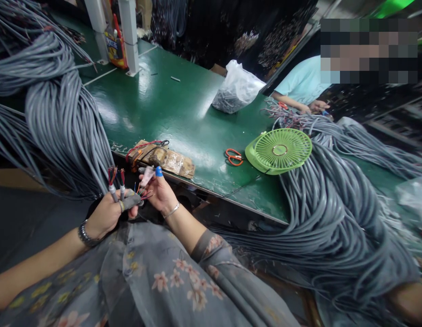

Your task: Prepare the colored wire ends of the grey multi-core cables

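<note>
My left hand (110,211) is closed around several grey cables (113,192). Two of their stripped ends stand up with bundles of reddish wires (112,174). Another end points right, its thin coloured wires (145,194) fanned out. Grey wrapping covers a digit of this hand. My right hand (160,193) is beside the fanned wires, palm partly turned up and fingers loosely apart. It has a blue finger cot (159,171) on one digit and a pale wrapping (148,176) on another. Whether it touches the wires is hard to see.
Big grey cable bundles hang at the left (64,104) and right (333,204). On the green table (184,104) are a taped wooden block (179,163), orange-handled scissors (234,157), a green fan (279,150) and a plastic bag (236,88). A co-worker (299,86) handles cables at the far right.
</note>
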Available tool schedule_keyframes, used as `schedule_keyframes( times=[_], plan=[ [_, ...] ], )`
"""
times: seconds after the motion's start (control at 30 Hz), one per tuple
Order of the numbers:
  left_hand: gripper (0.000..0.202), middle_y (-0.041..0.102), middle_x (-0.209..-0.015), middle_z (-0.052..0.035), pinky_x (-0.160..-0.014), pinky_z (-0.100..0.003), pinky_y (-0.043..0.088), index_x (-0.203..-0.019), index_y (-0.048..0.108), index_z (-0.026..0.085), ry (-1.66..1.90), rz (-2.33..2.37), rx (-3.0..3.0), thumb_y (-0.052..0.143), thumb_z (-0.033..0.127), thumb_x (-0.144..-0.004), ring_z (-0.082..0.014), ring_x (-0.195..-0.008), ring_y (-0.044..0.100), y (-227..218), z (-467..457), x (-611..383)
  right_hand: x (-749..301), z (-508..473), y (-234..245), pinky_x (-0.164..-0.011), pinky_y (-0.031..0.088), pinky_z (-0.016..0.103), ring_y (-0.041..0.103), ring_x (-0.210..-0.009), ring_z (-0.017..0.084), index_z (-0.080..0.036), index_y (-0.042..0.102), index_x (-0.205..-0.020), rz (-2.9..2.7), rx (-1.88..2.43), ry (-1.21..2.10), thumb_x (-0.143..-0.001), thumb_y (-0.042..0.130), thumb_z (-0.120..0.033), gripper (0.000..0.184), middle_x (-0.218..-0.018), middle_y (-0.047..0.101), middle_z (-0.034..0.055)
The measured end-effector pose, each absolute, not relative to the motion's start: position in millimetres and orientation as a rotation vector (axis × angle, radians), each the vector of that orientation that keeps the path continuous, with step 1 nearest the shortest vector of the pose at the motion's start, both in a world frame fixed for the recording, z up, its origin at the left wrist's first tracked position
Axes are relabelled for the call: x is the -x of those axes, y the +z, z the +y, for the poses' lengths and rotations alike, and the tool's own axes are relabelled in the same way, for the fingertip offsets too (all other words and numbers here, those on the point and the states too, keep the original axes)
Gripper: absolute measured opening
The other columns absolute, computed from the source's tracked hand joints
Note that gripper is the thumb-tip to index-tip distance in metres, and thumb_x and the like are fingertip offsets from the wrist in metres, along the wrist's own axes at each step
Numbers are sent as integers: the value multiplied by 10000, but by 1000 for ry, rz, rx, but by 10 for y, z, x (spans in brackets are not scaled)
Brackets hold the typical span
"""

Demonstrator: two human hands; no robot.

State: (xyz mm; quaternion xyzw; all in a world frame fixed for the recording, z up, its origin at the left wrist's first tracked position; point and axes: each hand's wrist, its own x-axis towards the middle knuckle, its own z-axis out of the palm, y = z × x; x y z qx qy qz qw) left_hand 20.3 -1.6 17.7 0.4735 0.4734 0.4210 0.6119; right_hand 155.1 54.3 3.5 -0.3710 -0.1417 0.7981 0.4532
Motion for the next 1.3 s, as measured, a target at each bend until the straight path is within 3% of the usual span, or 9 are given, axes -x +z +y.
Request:
schedule_keyframes(
  times=[0.1, 0.3, 0.77, 0.93, 1.13, 1.3],
  plan=[
    [339, 585, -482, -38, -490, -246, 406, -496, 633, 177, 971, 1065, -1141, 698, 446, -691, -130, -468, 502, 159, -56, -149, -1585, 549, 42, -529, 500, 205, 584, -569, 99, -160, 646, -834, -411, 911, 2001, -990, 471, -557, 461, -749, 692, 26],
    [341, 595, -499, -35, -526, -252, 430, -525, 637, 174, 1031, 1076, -1116, 704, 450, -713, -135, -492, 518, 165, -104, -151, -1612, 538, 17, -544, 482, 198, 581, -608, 101, -154, 676, -846, -559, 913, 1895, -945, 604, -352, 233, -753, 691, 23],
    [336, 602, -493, -23, -509, -236, 435, -529, 631, 161, 1089, 1058, -1023, 731, 450, -669, -121, -476, 527, 141, -24, -224, -1560, 578, -92, -545, 488, 234, 524, -565, 113, -145, 673, -790, -659, 906, 1895, -926, 550, -612, 502, -760, 687, 58],
    [325, 606, -498, -24, -511, -232, 439, -529, 633, 159, 1095, 1054, -1051, 717, 431, -686, -120, -480, 533, 111, -35, -207, -1538, 567, -91, -544, 474, 219, 525, -556, 107, -153, 662, -763, -618, 912, 1827, -939, 530, -608, 506, -728, 690, 53],
    [318, 609, -497, -20, -511, -226, 443, -543, 637, 161, 1083, 1085, -1055, 724, 436, -678, -119, -476, 535, 83, -30, -221, -1494, 620, -54, -534, 459, 205, 550, -556, 112, -151, 651, -770, -413, 911, 1903, -909, 635, -534, 408, -648, 660, 21],
    [311, 610, -487, -24, -497, -229, 443, -542, 642, 166, 1074, 1108, -1005, 742, 445, -636, -126, -464, 533, 71, -32, -238, -1486, 628, -94, -542, 473, 207, 568, -579, 116, -156, 645, -794, -377, 915, 1902, -943, 567, -560, 438, -662, 661, 20]
  ],
)
